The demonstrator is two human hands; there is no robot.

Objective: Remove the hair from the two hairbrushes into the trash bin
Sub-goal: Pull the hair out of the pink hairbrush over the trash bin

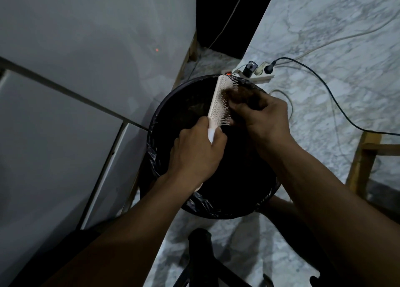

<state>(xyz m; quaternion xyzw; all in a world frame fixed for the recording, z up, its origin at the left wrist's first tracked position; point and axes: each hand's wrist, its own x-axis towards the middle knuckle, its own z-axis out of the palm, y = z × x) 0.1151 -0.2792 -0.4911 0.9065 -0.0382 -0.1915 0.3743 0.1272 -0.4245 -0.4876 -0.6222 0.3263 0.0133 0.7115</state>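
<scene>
A white hairbrush [218,100] with pale bristles is held over a round black trash bin [160,117] lined with a black bag. My left hand [194,154] is shut around the brush's handle, with the bristles facing right. My right hand [264,117] pinches a brown clump of hair [232,95] lodged in the bristles near the brush's far end. The bin's inside is dark and its contents are hard to make out. A second hairbrush is not in view.
A white power strip [255,73] with plugs and trailing cables lies on the marble floor just beyond the bin. A white cabinet or appliance [65,91] stands to the left. A wooden leg [361,165] is at right, a black stand [201,250] below the bin.
</scene>
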